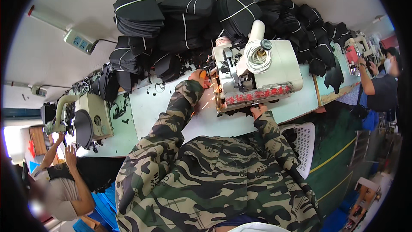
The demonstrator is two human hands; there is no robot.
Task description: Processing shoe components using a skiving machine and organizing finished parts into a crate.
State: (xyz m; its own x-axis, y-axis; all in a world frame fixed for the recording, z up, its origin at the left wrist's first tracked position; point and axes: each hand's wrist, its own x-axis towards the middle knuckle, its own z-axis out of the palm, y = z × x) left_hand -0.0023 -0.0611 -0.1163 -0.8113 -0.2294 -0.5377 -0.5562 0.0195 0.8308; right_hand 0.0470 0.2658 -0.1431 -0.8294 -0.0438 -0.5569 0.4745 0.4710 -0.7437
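You are stretching both camouflage-sleeved arms forward: your left hand [198,76] is reaching farther out, fingers curled downward, while your right hand [258,111] is staying nearer, fingers bent, elbow tucked.

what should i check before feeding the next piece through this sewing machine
1. Left hand near the needle end of the sewing machine: very close, fingertips hidden. Cannot tell.
2. Right hand steady at the machine's front edge: ok.
3. Piece lined up under the needle: hidden by the machine head. Cannot tell.
4. Thread spool seated on top: upright, ok.
5. Table beside the left hand: black scraps scattered. Not ok.
6. Black bundles behind the machine: piled right up against it. Not ok.
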